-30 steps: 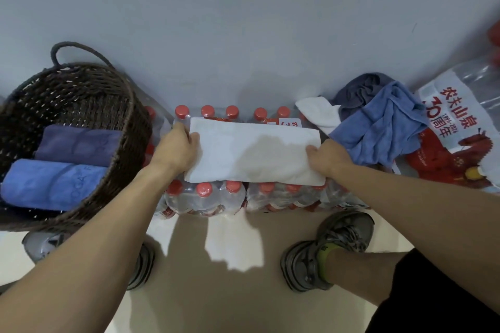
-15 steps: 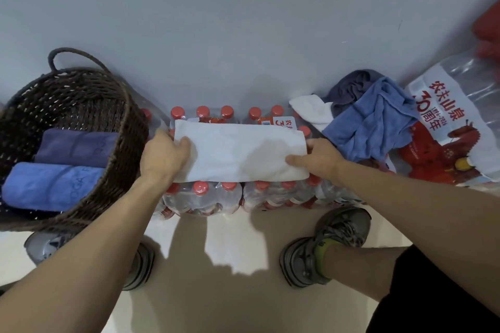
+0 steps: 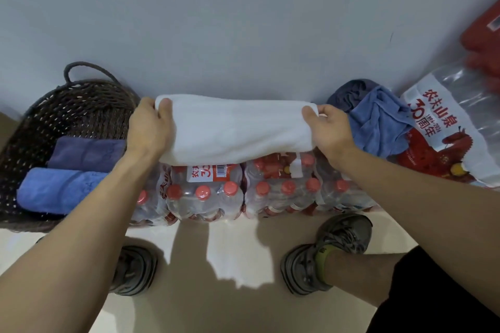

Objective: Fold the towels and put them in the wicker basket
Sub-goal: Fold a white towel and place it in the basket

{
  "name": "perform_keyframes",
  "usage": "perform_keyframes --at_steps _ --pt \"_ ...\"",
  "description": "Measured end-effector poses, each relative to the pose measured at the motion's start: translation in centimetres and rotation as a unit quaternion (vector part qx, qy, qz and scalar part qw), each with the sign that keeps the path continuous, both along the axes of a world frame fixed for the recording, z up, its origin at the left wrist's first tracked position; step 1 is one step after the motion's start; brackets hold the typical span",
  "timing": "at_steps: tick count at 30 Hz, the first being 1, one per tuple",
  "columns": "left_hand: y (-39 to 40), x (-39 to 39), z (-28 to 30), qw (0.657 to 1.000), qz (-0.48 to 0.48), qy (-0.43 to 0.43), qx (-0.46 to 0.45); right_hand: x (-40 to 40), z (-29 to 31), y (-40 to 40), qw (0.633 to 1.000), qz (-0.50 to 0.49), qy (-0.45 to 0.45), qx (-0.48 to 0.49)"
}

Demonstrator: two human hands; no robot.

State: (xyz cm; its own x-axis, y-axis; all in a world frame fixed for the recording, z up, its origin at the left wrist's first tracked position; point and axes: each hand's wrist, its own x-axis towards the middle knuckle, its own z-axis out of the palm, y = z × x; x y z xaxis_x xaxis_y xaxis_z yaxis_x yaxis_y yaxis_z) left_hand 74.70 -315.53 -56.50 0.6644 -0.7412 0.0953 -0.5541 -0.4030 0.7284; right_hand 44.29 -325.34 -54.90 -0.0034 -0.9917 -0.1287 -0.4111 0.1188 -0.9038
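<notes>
A white towel (image 3: 238,130), folded into a long band, hangs lifted above the packs of bottled water (image 3: 243,192). My left hand (image 3: 150,127) grips its left end and my right hand (image 3: 331,127) grips its right end, thumbs over the top edge. To the left stands the dark wicker basket (image 3: 81,100), holding a folded dark purple towel (image 3: 86,153) and a rolled blue towel (image 3: 59,189). A crumpled blue towel (image 3: 381,121) and a grey one (image 3: 349,92) lie in a heap to the right.
The wall rises directly behind the bottle packs. A large plastic-wrapped water pack with red print (image 3: 454,132) lies at the far right, with a red object (image 3: 484,40) above it. My two shoes (image 3: 324,254) stand on the pale floor in front.
Both hands have raised the white towel off the bottle tops, folding its near edge up and away toward the wall; it now hangs doubled between my hands.
</notes>
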Motion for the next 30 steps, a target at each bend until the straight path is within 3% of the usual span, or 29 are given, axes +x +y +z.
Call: perform_keyframes --at_steps 8,15,19,22,27,30 --pt "-0.9 0.8 0.6 0.997 -0.004 0.060 -0.039 0.2 1.8 -0.7 0.996 0.005 -0.078 0.043" --pt "-0.8 -0.4 3.5 0.974 -0.020 0.051 -0.219 0.6 4.2 -2.0 0.982 -0.028 -0.179 0.047" --pt "-0.1 -0.8 3.8 0.962 -0.034 0.027 -0.269 0.4 4.8 -2.1 0.978 -0.051 -0.203 0.023" --pt "1.1 -1.2 0.7 0.976 -0.034 0.041 -0.211 -0.2 2.1 -1.0 0.985 -0.061 -0.145 0.071" --pt "5.4 -1.5 -6.8 0.991 -0.091 0.064 0.068 -1.9 -4.9 3.4 0.972 -0.012 0.107 0.209" --pt "5.4 -0.7 -6.8 0.979 -0.059 0.141 0.134 -2.2 -6.2 4.4 0.965 -0.019 0.110 0.239"
